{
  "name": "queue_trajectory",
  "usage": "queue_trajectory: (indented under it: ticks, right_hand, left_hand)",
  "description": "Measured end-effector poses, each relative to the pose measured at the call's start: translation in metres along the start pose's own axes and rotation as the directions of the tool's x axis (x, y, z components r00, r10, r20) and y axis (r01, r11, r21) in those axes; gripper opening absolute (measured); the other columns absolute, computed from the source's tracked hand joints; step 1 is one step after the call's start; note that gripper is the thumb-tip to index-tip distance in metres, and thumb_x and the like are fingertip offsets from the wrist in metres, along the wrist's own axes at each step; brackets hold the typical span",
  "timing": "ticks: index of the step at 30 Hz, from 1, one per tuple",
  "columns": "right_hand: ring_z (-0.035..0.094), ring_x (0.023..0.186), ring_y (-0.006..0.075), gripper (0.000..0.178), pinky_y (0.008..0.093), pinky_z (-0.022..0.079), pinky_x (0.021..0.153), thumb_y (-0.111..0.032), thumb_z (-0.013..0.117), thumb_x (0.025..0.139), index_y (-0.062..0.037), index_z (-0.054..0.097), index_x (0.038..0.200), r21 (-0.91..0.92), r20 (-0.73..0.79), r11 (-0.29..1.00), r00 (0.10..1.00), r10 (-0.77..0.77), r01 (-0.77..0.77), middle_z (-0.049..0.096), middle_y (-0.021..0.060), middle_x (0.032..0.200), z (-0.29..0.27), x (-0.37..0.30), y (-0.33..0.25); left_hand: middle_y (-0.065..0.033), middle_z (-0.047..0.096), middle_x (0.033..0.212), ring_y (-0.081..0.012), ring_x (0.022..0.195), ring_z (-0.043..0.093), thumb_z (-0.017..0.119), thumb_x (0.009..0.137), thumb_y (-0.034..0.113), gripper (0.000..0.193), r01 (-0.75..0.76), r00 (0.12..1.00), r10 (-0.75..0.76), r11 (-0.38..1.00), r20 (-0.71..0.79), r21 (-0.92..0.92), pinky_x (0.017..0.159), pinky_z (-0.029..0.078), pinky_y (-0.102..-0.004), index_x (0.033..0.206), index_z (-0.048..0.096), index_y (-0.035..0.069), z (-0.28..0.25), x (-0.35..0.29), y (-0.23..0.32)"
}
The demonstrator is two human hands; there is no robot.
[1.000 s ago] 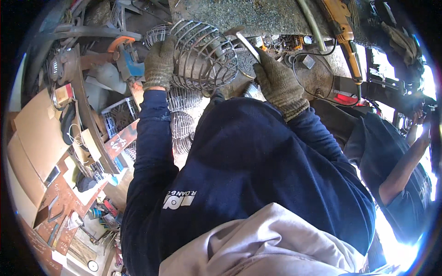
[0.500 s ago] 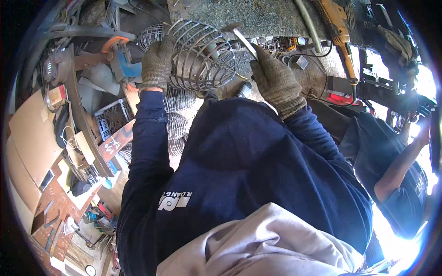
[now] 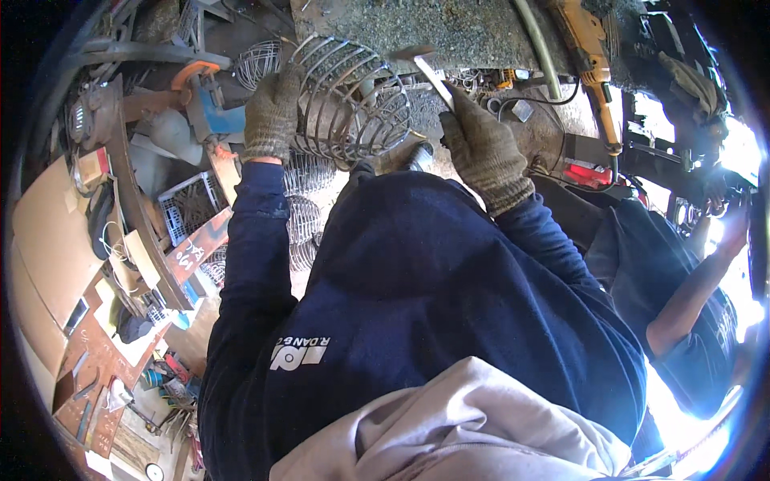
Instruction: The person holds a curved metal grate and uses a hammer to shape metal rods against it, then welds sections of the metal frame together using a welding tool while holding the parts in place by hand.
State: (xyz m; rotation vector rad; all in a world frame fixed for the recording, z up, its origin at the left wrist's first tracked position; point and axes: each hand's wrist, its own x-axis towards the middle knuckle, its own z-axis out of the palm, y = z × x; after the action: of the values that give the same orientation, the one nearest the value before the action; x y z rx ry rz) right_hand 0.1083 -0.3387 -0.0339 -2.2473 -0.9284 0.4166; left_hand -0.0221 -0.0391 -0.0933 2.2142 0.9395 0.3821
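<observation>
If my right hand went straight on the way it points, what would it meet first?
Past the hammer it grips, the right hand would probably meet the rough grey bench top's near edge; depth is unclear.

Navy sweatshirt (image 3: 449, 289), long sleeves (image 3: 255, 256) in the same navy, matte fabric, loose cut with soft folds across the front. White printed logo (image 3: 298, 353) on one side of the chest, chunky block lettering. Left hand (image 3: 273, 119) and right hand (image 3: 486, 152) both in knit work gloves (image 3: 496, 164), grey-brown (dirty-looking, darker toward the fingers), ribbed cuffs (image 3: 511, 195). Pale beige cloth (image 3: 473, 425) bunched at bottom of frame, creased, garment type unclear
</observation>
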Motion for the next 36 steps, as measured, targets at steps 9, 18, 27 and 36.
queue_trajectory:
  ticks: [9,18,27,36]
  right_hand:
    - [0.071,0.077,0.0206,0.042,0.0352,0.055,0.068,-0.023,0.053,0.101,-0.0034,0.049,0.138,0.02,0.023,0.999,0.998,0.05,-0.05,0.067,0.0157,0.091,-0.002,0.001,-0.002]
    - [0.071,0.07,0.0198,0.042,0.0334,0.056,0.061,-0.023,0.058,0.099,-0.0058,0.051,0.137,0.047,-0.087,0.996,0.994,-0.071,0.075,0.068,0.014,0.086,-0.003,0.012,-0.014]
    - [0.072,0.076,0.0263,0.041,0.038,0.057,0.068,-0.026,0.056,0.1,-0.0119,0.052,0.138,-0.147,-0.021,0.989,1.0,-0.012,0.008,0.07,0.012,0.081,-0.004,0.017,-0.022]
    - [0.071,0.073,0.0215,0.042,0.0364,0.056,0.066,-0.026,0.055,0.1,-0.0054,0.051,0.136,-0.122,-0.035,0.992,0.999,-0.038,0.033,0.069,0.0141,0.087,0.011,0.019,-0.003]
  left_hand:
    - [-0.0256,0.067,0.094,-0.0466,0.091,0.062,0.051,0.095,0.058,0.059,0.041,0.998,-0.039,0.999,0.057,-0.032,0.077,0.047,-0.0473,0.105,0.066,0.002,0.005,0.007,-0.003]
    - [-0.0223,0.066,0.097,-0.04,0.088,0.063,0.054,0.096,0.049,0.05,0.014,0.998,-0.006,0.991,0.057,-0.134,0.078,0.047,-0.0446,0.108,0.066,0.002,0.009,0.002,-0.004]
    - [-0.0204,0.069,0.104,-0.036,0.096,0.066,0.052,0.097,0.048,0.049,-0.082,0.995,0.082,0.997,0.051,0.005,0.082,0.049,-0.0413,0.113,0.068,0.004,0.007,0.005,-0.01]
    - [-0.0245,0.067,0.097,-0.0451,0.093,0.062,0.052,0.094,0.058,0.058,0.017,0.998,-0.011,0.994,0.061,-0.108,0.081,0.047,-0.0459,0.106,0.067,0.003,0.0,0.002,0.006]
